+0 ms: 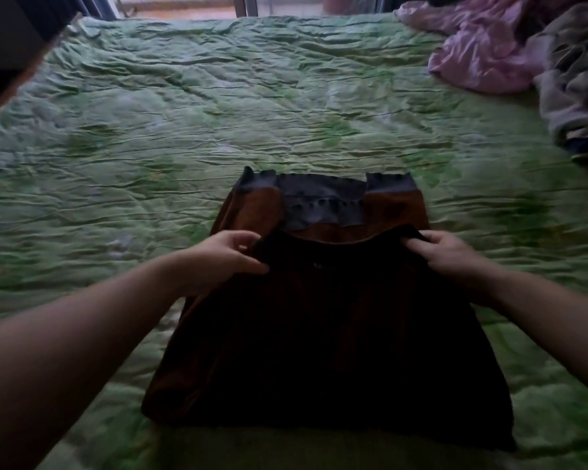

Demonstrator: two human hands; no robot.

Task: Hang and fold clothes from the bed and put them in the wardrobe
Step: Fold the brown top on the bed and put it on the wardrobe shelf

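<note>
Left hand (230,254) pinches the far-left corner of the dark garment (326,334), thumb and fingers curled on the upper layer's edge. Right hand (447,254) does the same at the far-right corner – both grip cloth, neither is flat. The garment lies spread on the bed (218,113) by its near edge, roughly mid-width, brown lining and a grey ribbed waistband (319,201) showing beyond the held edge.

Judging by this, a fold is in hand. Risk: uneven pull from the two hands would skew the fold, or the lower layer could drag along w/ the top and bunch – the quilted green cover is rumpled, so cloth may catch.

Toward the bed's far-right corner sit a pink heap (482,52) and a grey heap (577,86), touching, unfolded. No containers in view; wardrobe not visible.
</note>
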